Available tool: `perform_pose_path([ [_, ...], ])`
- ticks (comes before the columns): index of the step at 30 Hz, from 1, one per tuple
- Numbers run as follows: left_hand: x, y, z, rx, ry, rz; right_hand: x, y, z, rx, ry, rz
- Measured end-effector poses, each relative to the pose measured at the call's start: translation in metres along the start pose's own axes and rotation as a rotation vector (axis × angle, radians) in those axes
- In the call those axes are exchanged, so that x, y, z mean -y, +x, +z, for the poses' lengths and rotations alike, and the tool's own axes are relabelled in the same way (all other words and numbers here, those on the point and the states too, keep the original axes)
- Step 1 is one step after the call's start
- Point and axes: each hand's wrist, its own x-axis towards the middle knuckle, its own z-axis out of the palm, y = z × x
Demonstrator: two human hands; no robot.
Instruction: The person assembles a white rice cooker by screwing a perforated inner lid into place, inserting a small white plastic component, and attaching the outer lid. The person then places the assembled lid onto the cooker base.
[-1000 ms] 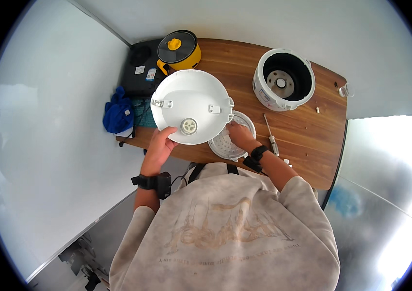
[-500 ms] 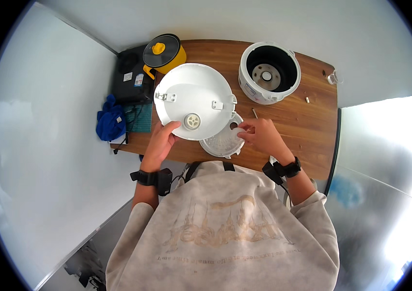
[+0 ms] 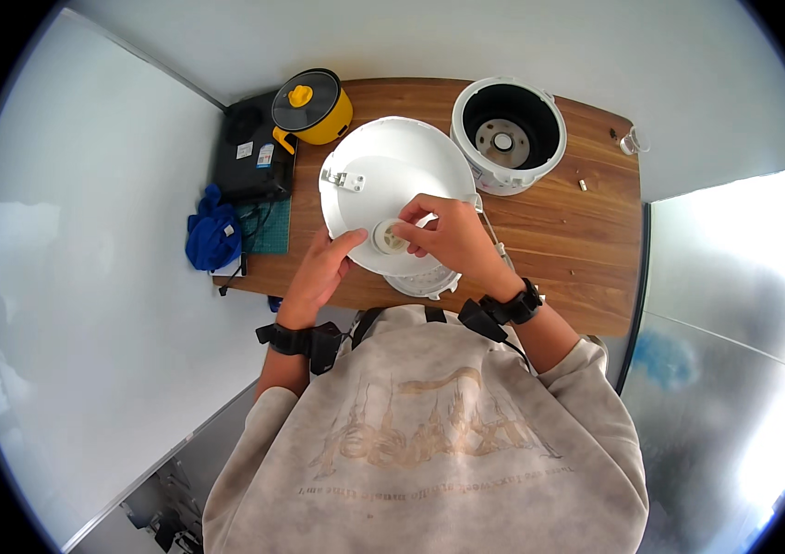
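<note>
And here's the white shell [image 3: 406, 152], round and dished, its hollow side facing up over the table [image 3: 573, 300], right in front of the person! The left hand [image 3: 319, 270] has a firm hold at the shell's near-left edge, thumb pressed on the inner face, the other fingers tucked underneath. Over comes the right forearm, across the shell's near-right edge, and the right hand [image 3: 452, 238] reaches inside, fingertips bunched at the round fitting [image 3: 383, 238] set low in the shell, close to the left thumb. Is anything pinched there? Can't tell, the fingers cover it! A metal bracket [image 3: 346, 180] sits inside the shell on its left. Below the shell, peeking out past its near edge, there's the perforated plate [image 3: 422, 284], mostly covered. Just right of the shell lies a screwdriver [image 3: 501, 250], partly hidden by the right hand. Beyond the shell to the right stands the white cooker body [image 3: 501, 184] with its dark inside; beyond to the left, the yellow pot [image 3: 326, 125] under a dark lid. Farther left of the shell: a black case [image 3: 254, 166], a green mat [image 3: 271, 235] and a crumpled blue cloth [image 3: 211, 238]. And well off to the shell's right, a small clear cup [image 3: 631, 142] by the table's edge!
</note>
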Motion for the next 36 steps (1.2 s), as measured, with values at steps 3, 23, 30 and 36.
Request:
perform_pose_path([
  [3, -0.001, 0.0, 0.0, 0.013, -0.001, 0.001, -0.005, -0.001, 0.006, -0.035, -0.028, -0.045],
  [23, 0.001, 0.001, -0.001, 0.004, 0.057, 0.011, -0.011, -0.011, 0.015, -0.068, -0.499, -0.451],
  [30, 0.0, 0.001, 0.002, 0.026, 0.088, 0.087, -0.013, -0.011, 0.02, -0.114, -0.54, -0.466],
  [36, 0.002, 0.004, 0.007, 0.019, 0.022, 0.123, -0.017, -0.006, 0.021, -0.147, -0.423, -0.462],
])
